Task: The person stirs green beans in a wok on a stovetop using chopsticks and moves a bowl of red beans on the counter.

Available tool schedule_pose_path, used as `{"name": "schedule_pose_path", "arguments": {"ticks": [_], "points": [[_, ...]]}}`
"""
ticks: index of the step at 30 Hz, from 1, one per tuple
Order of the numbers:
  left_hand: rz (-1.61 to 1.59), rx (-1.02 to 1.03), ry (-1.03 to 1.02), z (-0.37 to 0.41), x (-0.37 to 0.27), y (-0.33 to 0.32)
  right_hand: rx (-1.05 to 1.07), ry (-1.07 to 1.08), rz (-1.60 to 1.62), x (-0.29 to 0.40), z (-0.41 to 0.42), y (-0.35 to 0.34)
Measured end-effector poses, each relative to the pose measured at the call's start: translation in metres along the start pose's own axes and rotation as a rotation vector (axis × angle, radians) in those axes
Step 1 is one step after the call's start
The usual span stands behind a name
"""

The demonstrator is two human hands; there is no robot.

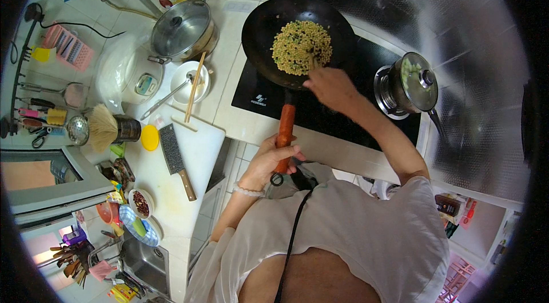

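My left hand (274, 158) grips the reddish wooden handle (286, 131) of a black wok (257, 33), thumb across the top. The wok sits over the left side of a black glass-topped cooktop (343, 118). Inside it lies a mound of small yellow beans or kernels (296, 48) mixed with green bits. My right hand (331, 88) reaches over the wok's near rim, its fingertips down at the food's lower right edge. Blur and the hand's angle hide whether anything is between those fingers.
A lidded saucepan (412, 84) stands on the right burner, its handle pointing towards me. Left of the wok are a lidded steel pot (182, 30) and a white bowl (198, 95) with chopsticks and a spoon. A cleaver (172, 148) lies on the white cutting board (206, 135).
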State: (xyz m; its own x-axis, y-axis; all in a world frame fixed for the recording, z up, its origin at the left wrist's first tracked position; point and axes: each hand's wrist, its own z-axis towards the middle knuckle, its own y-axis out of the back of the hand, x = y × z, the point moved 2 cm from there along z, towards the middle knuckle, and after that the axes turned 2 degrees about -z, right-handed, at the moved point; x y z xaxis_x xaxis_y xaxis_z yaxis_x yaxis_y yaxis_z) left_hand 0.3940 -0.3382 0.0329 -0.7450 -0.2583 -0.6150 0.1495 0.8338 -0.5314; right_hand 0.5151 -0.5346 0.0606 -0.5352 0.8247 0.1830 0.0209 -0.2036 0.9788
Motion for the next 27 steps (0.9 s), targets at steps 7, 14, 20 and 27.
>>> {"name": "schedule_pose_path", "arguments": {"ticks": [7,14,20,27], "points": [[0.014,-0.008,0.02,0.002,0.001,0.001,-0.265,0.042,0.151,-0.017,0.024,-0.021],[0.003,0.006,0.016,0.003,0.002,0.003,-0.097,-0.014,0.074,0.002,0.0,-0.005],[0.024,-0.005,0.022,0.0,-0.002,-0.001,-0.217,-0.042,0.111,-0.025,0.003,-0.02],[0.027,-0.015,0.031,0.0,-0.002,0.0,-0.082,0.015,0.191,0.016,-0.004,-0.001]]}}
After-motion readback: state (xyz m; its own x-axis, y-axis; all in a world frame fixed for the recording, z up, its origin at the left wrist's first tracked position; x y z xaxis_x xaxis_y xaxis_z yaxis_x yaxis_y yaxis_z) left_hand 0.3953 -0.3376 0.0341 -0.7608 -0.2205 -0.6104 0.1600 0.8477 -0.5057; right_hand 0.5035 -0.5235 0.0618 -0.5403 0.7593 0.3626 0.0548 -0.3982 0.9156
